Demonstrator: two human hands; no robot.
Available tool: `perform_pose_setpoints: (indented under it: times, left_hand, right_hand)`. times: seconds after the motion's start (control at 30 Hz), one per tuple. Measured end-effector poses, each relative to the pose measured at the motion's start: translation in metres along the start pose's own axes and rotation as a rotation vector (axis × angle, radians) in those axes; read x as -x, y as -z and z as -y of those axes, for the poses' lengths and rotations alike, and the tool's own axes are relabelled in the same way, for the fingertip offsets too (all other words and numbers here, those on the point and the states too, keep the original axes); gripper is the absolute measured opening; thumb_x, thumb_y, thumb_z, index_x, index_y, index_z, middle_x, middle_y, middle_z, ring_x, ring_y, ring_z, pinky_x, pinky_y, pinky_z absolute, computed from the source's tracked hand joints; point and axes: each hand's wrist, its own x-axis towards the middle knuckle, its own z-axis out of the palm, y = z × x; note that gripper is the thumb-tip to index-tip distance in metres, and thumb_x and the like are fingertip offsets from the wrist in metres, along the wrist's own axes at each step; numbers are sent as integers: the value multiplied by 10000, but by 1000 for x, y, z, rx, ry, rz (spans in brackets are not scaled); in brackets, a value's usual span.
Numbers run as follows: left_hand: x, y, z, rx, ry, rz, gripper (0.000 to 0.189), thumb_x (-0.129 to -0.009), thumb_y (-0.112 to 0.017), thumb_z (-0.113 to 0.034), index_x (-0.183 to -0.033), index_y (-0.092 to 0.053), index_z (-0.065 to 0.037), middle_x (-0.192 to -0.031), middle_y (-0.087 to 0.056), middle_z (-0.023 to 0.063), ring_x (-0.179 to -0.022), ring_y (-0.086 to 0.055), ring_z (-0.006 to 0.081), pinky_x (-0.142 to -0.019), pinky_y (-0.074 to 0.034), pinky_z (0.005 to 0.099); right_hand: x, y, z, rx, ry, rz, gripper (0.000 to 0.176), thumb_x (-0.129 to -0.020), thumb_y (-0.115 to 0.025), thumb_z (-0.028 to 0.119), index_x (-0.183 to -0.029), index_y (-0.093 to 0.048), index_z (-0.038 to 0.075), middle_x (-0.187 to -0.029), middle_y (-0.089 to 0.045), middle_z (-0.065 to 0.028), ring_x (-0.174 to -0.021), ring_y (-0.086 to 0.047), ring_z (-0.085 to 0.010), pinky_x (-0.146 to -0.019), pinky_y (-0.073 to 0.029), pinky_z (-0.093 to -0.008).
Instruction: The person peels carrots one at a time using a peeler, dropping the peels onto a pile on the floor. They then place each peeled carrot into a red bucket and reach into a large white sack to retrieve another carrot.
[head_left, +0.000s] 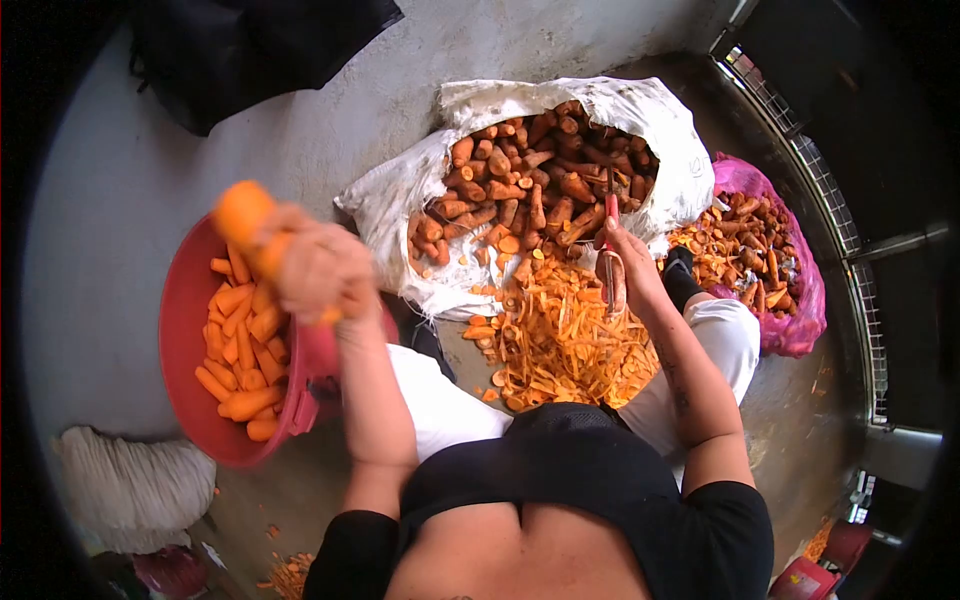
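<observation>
My left hand [318, 265] is closed around a peeled orange carrot [245, 212], both smeared by motion, above the near right side of a red basin [178, 360]. Inside the basin lie several peeled carrots [240, 330]. My right hand [632, 262] grips a slim red-handled peeler [612, 207]; its metal end points down over a heap of orange peelings [570, 340] between my legs. Just beyond that heap, a white woven sack [390, 195] lies open, full of unpeeled carrots [530, 180].
A pink plastic bag [805, 315] of carrots and scraps sits right of my foot. A dark bag or cloth [250, 60] is at the back left. A pale folded sack [135, 485] lies at the left, and a metal grille [830, 190] runs along the right.
</observation>
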Motion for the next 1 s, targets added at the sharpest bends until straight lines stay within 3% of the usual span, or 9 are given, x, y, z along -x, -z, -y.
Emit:
perform_pose_setpoints:
  times: [0.17, 0.27, 0.37, 0.4, 0.5, 0.57, 0.73, 0.9, 1.0]
  left_hand:
    - [-33, -56, -51, -189, -226, 362, 241, -960, -407, -111, -1071, -605, -30, -564, -615, 70, -420, -578, 160, -420, -504, 248]
    - [-31, -46, -51, -245, -224, 334, 266, -974, -376, -104, -1099, -599, -31, -591, -634, 67, -428, -589, 153, -442, -531, 242]
    - [-17, 2, -61, -248, -86, 75, 334, -994, -393, -263, -1152, -585, -40, -591, -612, 37, -432, -569, 133, -425, -484, 233]
    - [-11, 18, -58, -367, -69, -86, 372, -993, -397, -311, -1150, -584, -31, -634, -606, 29, -482, -552, 106, -462, -457, 223]
    - [9, 74, -62, -768, -1, -938, 300, -948, -496, -280, -1100, -582, -36, -701, -545, -8, -584, -494, 100, -523, -415, 219]
    - [29, 115, -61, -639, -33, -1198, 230, -928, -490, -221, -1046, -594, -53, -707, -547, -15, -592, -503, 107, -532, -422, 214]
    - [33, 142, -33, -754, 76, -1202, 219, -925, -490, -228, -1021, -596, -63, -723, -568, -10, -571, -524, 85, -520, -437, 206]
    - [32, 141, -4, -756, 265, -1341, 229, -939, -485, -267, -1020, -593, -83, -714, -562, -39, -541, -514, 55, -497, -416, 199]
    - [43, 152, -7, -765, 312, -1316, 225, -939, -486, -263, -1032, -597, -90, -712, -553, -48, -566, -483, 48, -518, -396, 195]
  right_hand:
    - [-3, 3, -11, 60, 25, -78, 408, -951, -471, 465, -882, -527, 67, -553, -468, -12, -446, -425, -103, -405, -319, -238]
    - [-4, 9, -15, 54, -17, -87, 404, -953, -473, 457, -885, -524, 62, -569, -468, -13, -458, -419, -108, -419, -312, -245]
    - [-13, 15, -31, 104, -23, -111, 400, -952, -477, 455, -886, -525, 63, -582, -472, -12, -464, -422, -106, -425, -311, -244]
    - [-13, 16, -29, 162, -80, -102, 470, -946, -462, 494, -869, -562, 41, -810, -492, -17, -766, -432, -112, -724, -366, -255]
    - [-25, 20, -46, 207, -116, -101, 480, -939, -467, 511, -875, -570, 47, -791, -508, -14, -738, -444, -105, -693, -370, -251]
    - [-36, 20, -61, 224, -116, -144, 469, -927, -517, 488, -915, -571, 22, -711, -523, -10, -604, -482, -101, -566, -399, -246]
    - [-62, 15, -90, 112, -208, 43, 403, -921, -605, 247, -1196, -513, -32, -728, -579, -30, -426, -463, -115, -394, -383, -253]
    - [-92, 14, -140, 229, -275, 17, 251, -865, -679, 237, -823, -581, 10, -583, -525, -5, -468, -458, -94, -440, -352, -244]
    - [-116, 11, -165, 326, -350, -3, 194, -887, -633, 196, -847, -587, 12, -575, -517, -14, -439, -452, -97, -415, -328, -255]
